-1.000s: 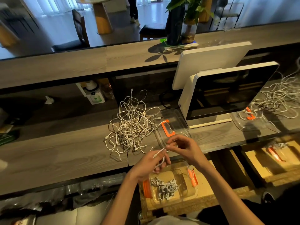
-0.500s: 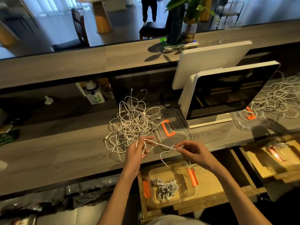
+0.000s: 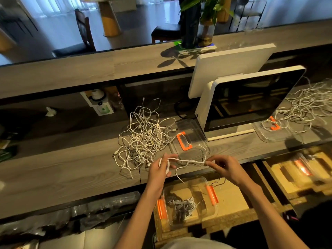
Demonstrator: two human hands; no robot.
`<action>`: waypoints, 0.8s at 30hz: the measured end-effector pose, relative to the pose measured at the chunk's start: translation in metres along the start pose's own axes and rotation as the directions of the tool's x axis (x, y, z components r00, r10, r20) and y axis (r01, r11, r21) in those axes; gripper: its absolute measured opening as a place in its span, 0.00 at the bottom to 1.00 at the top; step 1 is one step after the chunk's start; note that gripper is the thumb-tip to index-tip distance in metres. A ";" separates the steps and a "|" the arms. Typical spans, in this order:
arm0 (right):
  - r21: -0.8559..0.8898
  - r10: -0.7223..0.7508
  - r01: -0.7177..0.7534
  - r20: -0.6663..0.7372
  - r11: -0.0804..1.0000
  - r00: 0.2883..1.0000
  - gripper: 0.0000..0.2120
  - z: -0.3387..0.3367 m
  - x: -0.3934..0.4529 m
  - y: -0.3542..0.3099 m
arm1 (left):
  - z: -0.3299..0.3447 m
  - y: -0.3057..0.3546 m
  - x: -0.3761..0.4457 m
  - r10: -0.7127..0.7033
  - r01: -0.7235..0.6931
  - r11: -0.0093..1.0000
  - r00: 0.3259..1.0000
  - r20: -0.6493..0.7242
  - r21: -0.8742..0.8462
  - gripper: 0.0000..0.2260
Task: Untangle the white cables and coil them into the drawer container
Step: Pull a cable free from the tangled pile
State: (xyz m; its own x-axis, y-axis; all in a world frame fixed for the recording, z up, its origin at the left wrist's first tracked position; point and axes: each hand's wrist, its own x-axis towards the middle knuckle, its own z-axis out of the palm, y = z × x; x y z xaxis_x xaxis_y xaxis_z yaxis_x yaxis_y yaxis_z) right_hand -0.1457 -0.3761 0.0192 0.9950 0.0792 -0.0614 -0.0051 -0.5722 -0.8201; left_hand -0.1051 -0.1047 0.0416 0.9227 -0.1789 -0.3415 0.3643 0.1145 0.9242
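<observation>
My left hand (image 3: 160,169) & right hand (image 3: 224,166) pinch one white cable (image 3: 186,161); few coils in drawer container (image 3: 190,200) at 6, big tangled pile (image 3: 143,135) left at 11.

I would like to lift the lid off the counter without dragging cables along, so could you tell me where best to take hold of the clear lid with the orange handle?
Probably by the orange handle, gripped from above: it stands raised on the flat clear lid. A white cable loops across the lid's near end, so clear that first.
</observation>
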 end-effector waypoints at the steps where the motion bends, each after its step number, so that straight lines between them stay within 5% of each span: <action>1: -0.013 0.000 0.000 -0.012 1.000 1.000 0.09 0.000 0.001 0.001 | 0.003 -0.002 0.001 -0.010 0.010 1.000 1.000 -0.007 -0.012 0.18; 6: 0.071 0.024 -0.012 -0.163 0.997 0.986 0.09 0.002 0.001 -0.005 | 0.020 -0.001 0.013 -0.059 0.042 0.962 0.997 -0.053 -0.270 0.20; 12: -0.001 0.099 -0.099 0.045 0.995 0.994 0.17 0.000 -0.007 0.028 | 0.031 0.018 0.032 -0.122 0.083 0.836 0.992 -0.037 -0.543 0.20; 20: 0.254 0.107 -0.114 0.042 0.960 0.993 0.18 -0.012 -0.011 0.029 | 0.039 0.006 0.057 -0.175 0.043 0.839 0.965 -0.195 -0.542 0.18; 24: 0.222 0.044 -0.073 0.135 0.972 0.990 0.09 -0.022 -0.010 0.011 | 0.046 0.007 0.069 -0.004 -0.046 0.983 0.962 -0.273 -0.178 0.16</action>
State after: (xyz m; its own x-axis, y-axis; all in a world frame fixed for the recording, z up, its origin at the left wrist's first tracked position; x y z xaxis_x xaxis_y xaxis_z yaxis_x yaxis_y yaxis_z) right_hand -0.1533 -0.4017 0.0233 0.9712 0.1636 -0.1734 -0.0998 -0.3814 -0.9190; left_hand -0.0448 -0.1614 0.0320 0.9206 0.0947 -0.3789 0.3376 0.2944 0.8941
